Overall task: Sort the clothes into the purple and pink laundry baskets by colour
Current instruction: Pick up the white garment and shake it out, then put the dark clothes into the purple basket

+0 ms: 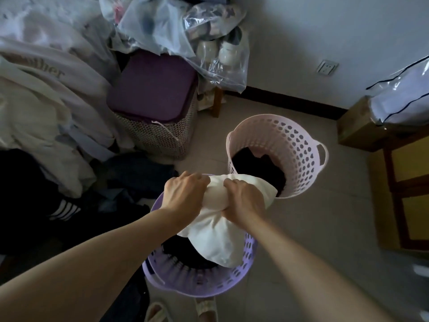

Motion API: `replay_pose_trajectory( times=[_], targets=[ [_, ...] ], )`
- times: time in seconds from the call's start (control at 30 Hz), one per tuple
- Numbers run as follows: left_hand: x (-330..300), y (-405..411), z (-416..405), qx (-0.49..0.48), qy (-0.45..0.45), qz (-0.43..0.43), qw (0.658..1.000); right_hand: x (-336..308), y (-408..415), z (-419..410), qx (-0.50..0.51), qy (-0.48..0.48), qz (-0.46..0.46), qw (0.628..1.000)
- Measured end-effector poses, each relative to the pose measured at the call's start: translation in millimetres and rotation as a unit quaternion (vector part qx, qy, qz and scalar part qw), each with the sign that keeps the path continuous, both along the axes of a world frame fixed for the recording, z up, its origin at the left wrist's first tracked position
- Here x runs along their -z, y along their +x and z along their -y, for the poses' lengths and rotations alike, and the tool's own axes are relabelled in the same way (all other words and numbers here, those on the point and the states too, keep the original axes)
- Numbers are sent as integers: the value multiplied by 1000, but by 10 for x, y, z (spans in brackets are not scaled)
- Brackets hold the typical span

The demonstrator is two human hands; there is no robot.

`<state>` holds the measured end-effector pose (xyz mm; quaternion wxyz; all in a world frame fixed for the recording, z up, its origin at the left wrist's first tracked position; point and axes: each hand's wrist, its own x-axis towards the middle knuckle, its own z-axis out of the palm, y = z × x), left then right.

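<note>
Hands [185,194] [241,201] grip white garment [216,235], hanging lengthwise into purple basket [243,266].

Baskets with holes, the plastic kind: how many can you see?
2: a pink plastic laundry basket farther away on the floor, and a purple plastic laundry basket nearer, under the hands.

Only legible text: brown letters "ther", start hidden in a fold, on the pale pink-white crumpled fabric garment [50,66], upper left.
</note>
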<state>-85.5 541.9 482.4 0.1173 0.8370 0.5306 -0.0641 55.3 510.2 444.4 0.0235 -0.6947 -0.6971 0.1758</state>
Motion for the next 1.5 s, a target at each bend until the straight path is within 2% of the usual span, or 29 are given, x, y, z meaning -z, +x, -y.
replay_pose_trajectory(
  times=[0.23,0.4,0.53,0.77,1.07,1.3,1.5],
  targets=[
    [635,-204,169,-41,-76,-11,996,517,-158,121,-25,-61,1,998],
    [1116,-363,365,-72,-199,-48,976,896,-234,268,-34,-153,-14,988],
    [1271,-438,523,-95,-240,-49,965,1079,-338,405,-60,-201,-37,977],
    [1236,-518,665,-133,-247,-35,959,1014,-516,369,-71,-213,-24,974],
    [1092,-846,769,-218,-229,12,949,812,-893,235,-134,-229,-12,964],
    [1056,-1537,1032,-300,-237,41,923,773,-1601,295,-207,-236,18,949],
    [1209,-2267,1456,-388,-249,85,884,867,-2408,511,-277,-240,48,929]
  ],
)
